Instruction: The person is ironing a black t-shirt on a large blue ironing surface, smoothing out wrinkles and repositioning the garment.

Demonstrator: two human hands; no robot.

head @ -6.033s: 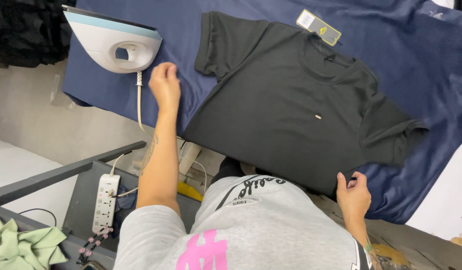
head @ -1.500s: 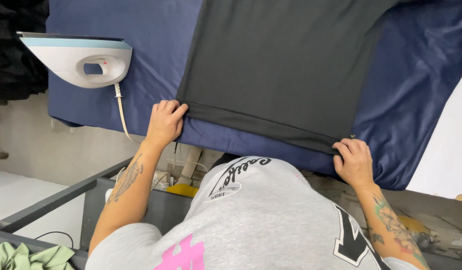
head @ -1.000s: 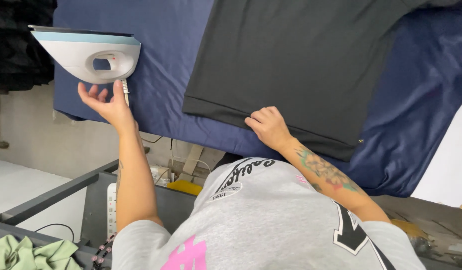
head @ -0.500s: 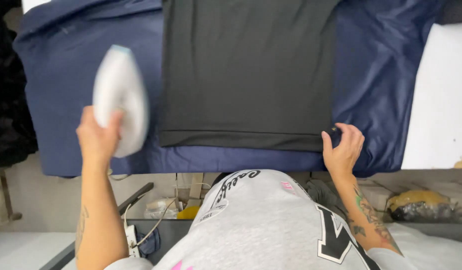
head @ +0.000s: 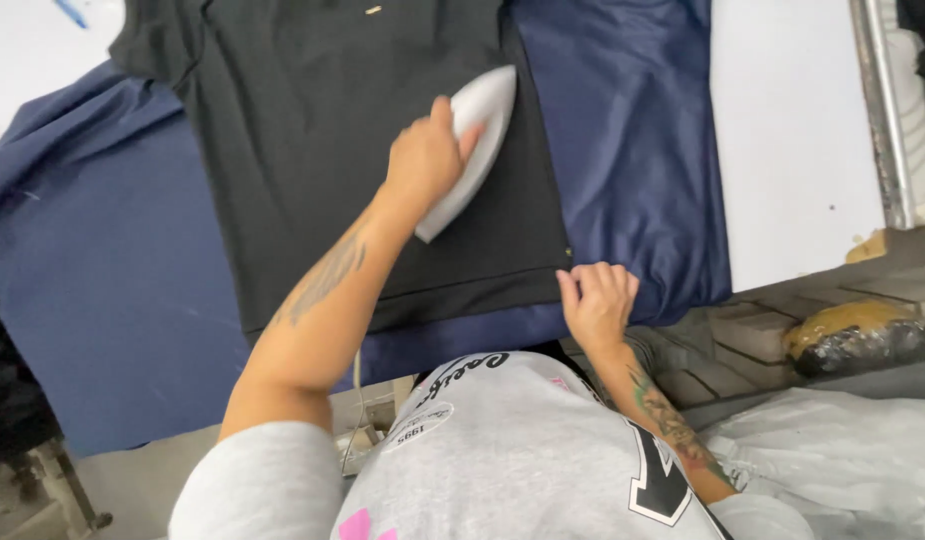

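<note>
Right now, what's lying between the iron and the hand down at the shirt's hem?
In the head view, only flat black T-shirt fabric lies between the white iron in the left hand and the right hand at the hem corner.

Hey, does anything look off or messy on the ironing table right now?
Nothing much stands out. The black shirt lies flat on the blue cloth, the left hand grips the white iron on it, and the right hand pinches its hem corner.

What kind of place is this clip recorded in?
Probably a garment workshop's ironing station. A black T-shirt lies flat on a table padded with navy cloth, the left hand presses a white iron onto it, and the right hand holds the hem.
</note>
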